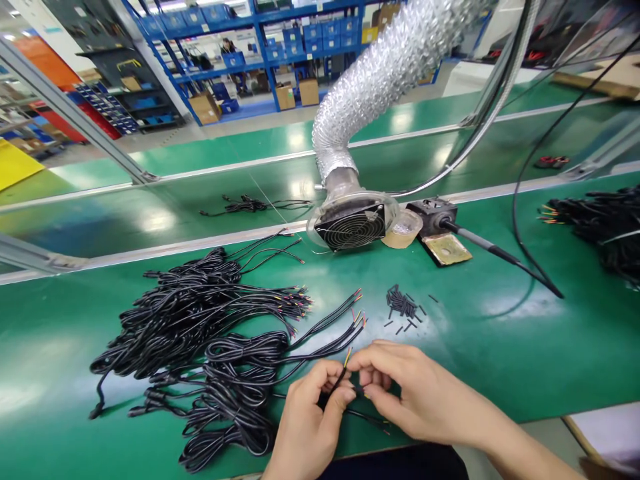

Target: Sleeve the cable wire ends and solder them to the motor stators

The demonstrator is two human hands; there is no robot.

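Note:
My left hand is closed around a black cable, whose stripped end points up and shows thin yellow and red wires. Close against it, my right hand is pinched, thumb and fingertips together beside the cable. A short dark piece with a yellow tip shows at those fingertips; I cannot make out what it is. Left of my hands lies a stack of coiled black cables, and some of their coloured wire ends reach past my left hand. Beyond the hands, small black tubes lie loose on the green bench mat.
A larger cable pile lies at left, another bundle at far right. A fume extractor fan hangs on a silver duct. Beside it are a tape roll and a soldering iron in its holder, tip end inside.

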